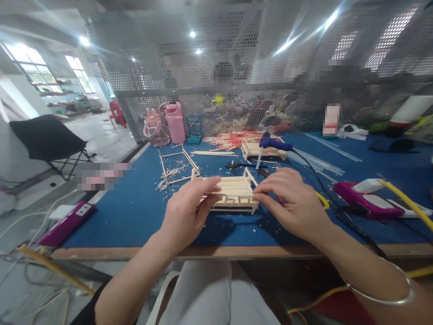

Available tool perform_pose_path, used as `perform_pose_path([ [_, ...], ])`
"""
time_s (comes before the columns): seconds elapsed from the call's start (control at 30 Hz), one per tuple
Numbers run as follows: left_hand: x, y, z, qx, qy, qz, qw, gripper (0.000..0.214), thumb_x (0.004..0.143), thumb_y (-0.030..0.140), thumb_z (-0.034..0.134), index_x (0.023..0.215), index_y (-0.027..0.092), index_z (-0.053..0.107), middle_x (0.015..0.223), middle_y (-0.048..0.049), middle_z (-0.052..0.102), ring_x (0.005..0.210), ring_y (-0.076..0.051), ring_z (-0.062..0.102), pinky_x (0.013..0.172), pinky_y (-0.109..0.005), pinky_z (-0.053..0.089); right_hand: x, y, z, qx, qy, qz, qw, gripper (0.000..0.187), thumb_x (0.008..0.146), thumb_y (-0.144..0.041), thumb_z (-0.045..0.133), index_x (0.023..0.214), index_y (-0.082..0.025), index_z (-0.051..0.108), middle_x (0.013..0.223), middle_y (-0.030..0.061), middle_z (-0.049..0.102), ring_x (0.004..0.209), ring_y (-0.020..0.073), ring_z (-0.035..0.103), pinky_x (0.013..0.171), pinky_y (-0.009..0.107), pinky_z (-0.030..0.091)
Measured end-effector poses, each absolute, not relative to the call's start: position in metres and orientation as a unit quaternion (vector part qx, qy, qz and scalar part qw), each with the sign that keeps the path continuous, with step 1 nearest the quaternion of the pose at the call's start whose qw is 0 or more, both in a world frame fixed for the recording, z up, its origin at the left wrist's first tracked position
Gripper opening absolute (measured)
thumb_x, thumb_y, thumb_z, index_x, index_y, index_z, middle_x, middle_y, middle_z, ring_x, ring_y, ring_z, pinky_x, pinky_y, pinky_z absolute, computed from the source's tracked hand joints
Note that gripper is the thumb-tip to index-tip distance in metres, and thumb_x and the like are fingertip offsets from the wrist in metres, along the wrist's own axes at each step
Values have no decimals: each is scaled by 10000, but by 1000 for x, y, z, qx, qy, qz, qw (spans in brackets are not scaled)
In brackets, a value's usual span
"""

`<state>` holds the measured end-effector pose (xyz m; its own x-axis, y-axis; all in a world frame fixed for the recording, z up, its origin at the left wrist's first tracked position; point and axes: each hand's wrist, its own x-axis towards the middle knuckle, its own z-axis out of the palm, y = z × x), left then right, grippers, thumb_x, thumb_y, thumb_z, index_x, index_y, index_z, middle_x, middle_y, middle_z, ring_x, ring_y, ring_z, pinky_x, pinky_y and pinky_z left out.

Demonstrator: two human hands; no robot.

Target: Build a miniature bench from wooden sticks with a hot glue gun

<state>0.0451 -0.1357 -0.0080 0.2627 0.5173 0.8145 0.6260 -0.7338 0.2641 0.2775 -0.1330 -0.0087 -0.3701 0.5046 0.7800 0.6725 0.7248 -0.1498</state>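
A small bed-shaped model of pale wooden sticks (233,192) rests on the blue table mat (135,207). My left hand (187,210) grips its left end, thumb on top and fingers curled beneath. My right hand (292,203) pinches the model's right end with fingertips pressed together. A silver bangle (382,295) circles my right wrist. A red-tipped tool peeks out under my right hand, mostly hidden.
Behind lie a wooden stick frame (176,167), a second stick model (262,151), a blue glue gun (274,144) with its black cord, pliers, red and pale stick piles (233,140), pink bottles (176,122), purple power strips (370,201). Mesh fence at back; people sit beyond.
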Motion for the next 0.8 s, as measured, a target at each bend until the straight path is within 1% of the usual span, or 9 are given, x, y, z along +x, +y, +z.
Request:
perform_pose_path([
  [0.07, 37, -133, -12, -748, -403, -525, 46, 275, 869, 288, 524, 1126, 221, 593, 1039, -62, 703, 1041, -194, 620, 943, -354, 456, 279, -131, -10, -379, -815, -94, 428, 192, 889, -264, 527, 722, -209, 603, 687, 19, 673, 693, 177, 593, 798, 388, 384],
  [0.13, 28, -129, -17, -694, -449, -561, 47, 276, 892, 290, 479, 1130, 207, 592, 1116, -82, 664, 1111, -197, 574, 983, -367, 423, 280, -128, -12, -390, -817, -83, 416, 201, 889, -270, 519, 714, -213, 602, 684, 23, 669, 694, 182, 591, 751, 369, 397],
  [0.2, 22, -126, -23, -669, -476, -569, 47, 243, 899, 279, 461, 1058, 201, 628, 1100, -79, 657, 1095, -191, 571, 973, -357, 424, 282, -125, -13, -392, -823, -67, 406, 202, 884, -270, 519, 708, -216, 603, 686, 25, 667, 690, 182, 592, 712, 349, 410],
  [0.3, 20, -124, -31, -693, -480, -537, 36, 213, 883, 283, 485, 956, 203, 668, 1046, -74, 660, 1049, -198, 582, 946, -364, 438, 281, -124, -12, -387, -829, -41, 402, 203, 880, -259, 513, 703, -217, 603, 683, 26, 665, 675, 176, 592, 666, 328, 425],
  [0.5, 24, -125, -35, -734, -460, -497, 47, 203, 860, 291, 528, 956, 234, 697, 1059, -68, 648, 1045, -211, 566, 923, -395, 442, 281, -122, -5, -367, -851, -47, 372, 192, 871, -255, 520, 716, -213, 624, 689, 32, 671, 670, 177, 584, 654, 325, 428],
  [0.63, 26, -125, -34, -749, -440, -490, 65, 168, 851, 285, 557, 894, 243, 714, 1031, -58, 661, 999, -205, 571, 888, -391, 448, 281, -119, -2, -360, -859, -52, 361, 188, 872, -252, 529, 726, -201, 635, 682, 29, 666, 659, 169, 582, 635, 310, 425],
  [0.8, 31, -124, -32, -750, -442, -488, 59, 164, 852, 272, 555, 831, 228, 712, 999, -56, 674, 962, -199, 579, 868, -381, 456, 280, -117, -2, -361, -857, -50, 365, 183, 864, -238, 545, 715, -191, 642, 682, 28, 667, 659, 164, 582, 634, 300, 431],
])
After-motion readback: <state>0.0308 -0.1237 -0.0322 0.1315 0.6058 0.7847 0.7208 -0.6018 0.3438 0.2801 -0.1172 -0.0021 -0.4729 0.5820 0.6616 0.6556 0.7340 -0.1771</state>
